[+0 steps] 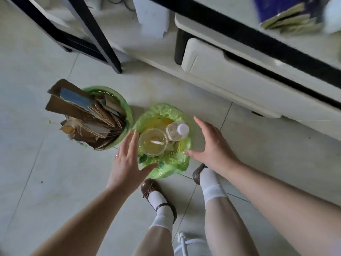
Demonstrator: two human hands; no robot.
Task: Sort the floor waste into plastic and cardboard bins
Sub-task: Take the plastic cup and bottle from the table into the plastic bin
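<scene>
- Two round bins lined with green plastic bags stand side by side on the pale tiled floor [46,172], close to each other.
- The bin on the left, the green-lined cardboard bin [124,100], is crammed with torn brown corrugated cardboard pieces [86,119] that stick up and lean out over its left rim.
- The bin on the right, the green-lined plastic bin [166,109], holds a clear round plastic cup [152,142] with a white straw inside, and beside it a clear plastic bottle with a white cap [177,131] lying tilted.
- The left hand [127,159] hovers at the plastic bin's left edge, fingers spread open and holding nothing; a ring shows on one finger.
- The right hand [212,146] hovers at the bin's right edge, fingers likewise spread and empty.
- Whether either hand touches the bag cannot be told.
- Below the bin stand the person's feet in brown strapped shoes [151,189] and white socks.
- A white low cabinet with a drawer [239,78] runs along the upper right.
</scene>
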